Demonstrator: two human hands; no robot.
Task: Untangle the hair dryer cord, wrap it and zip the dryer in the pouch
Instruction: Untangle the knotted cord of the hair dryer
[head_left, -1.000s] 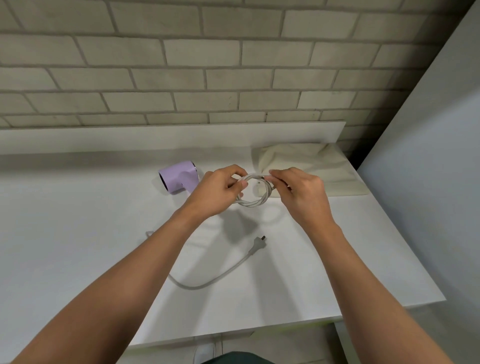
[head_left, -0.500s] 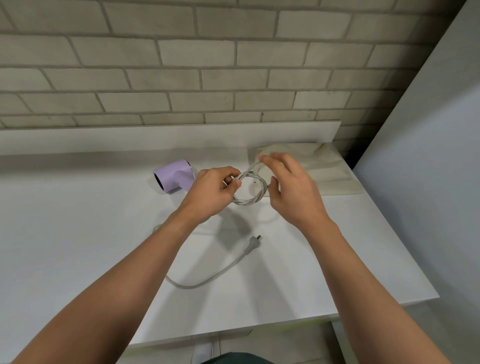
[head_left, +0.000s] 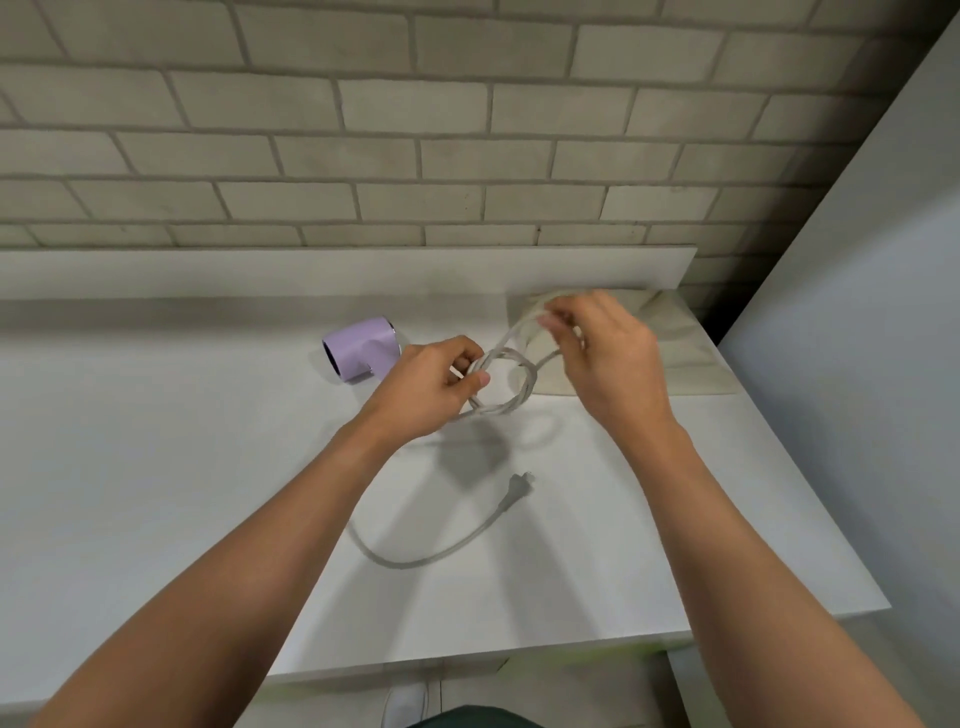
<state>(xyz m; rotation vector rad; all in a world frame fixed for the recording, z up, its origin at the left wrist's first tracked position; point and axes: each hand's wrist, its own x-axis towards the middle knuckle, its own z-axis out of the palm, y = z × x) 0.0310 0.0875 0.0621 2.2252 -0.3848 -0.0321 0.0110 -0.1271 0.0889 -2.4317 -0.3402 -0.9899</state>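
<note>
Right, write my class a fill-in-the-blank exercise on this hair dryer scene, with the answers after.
1. The hair dryer on the table is ____ in colour.
2. The left hand and the right hand hold loops of the cord; its plug lies on the table, in ____ hand.
3. The beige pouch lies to the ____ of the hair dryer.
Answers: purple; neither; right.

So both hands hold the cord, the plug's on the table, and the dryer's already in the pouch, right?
No: the head view shows the dryer lying on the table, outside the pouch. The rest holds.
</note>
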